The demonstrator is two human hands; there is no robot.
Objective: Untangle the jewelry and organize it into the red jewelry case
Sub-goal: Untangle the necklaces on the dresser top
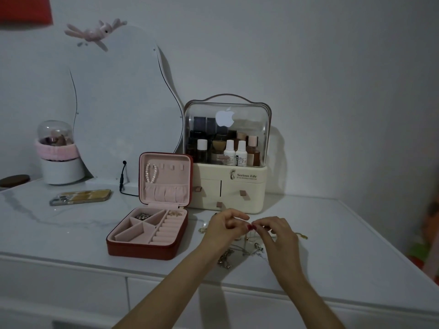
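The cream makeup organizer (228,184) at the far side of the desk (332,245) reads "Serious Life". Left of it the red jewelry case (152,224) lies open, pearls (150,173) hanging in its lid. Bare desk runs right to the edge. Both hands meet above the tangled jewelry (240,251): left hand (223,225) and right hand (275,230) each pinch a fine chain, fingers curled.

The cream cosmetics organizer (228,186), right of centre in the frame, carries "Serious Life" printed on its upper front, with a smaller line beneath (too small to read). A white apple logo (224,116) sits on its clear lid. One white bottle (241,153) inside bears vertical lettering, illegible
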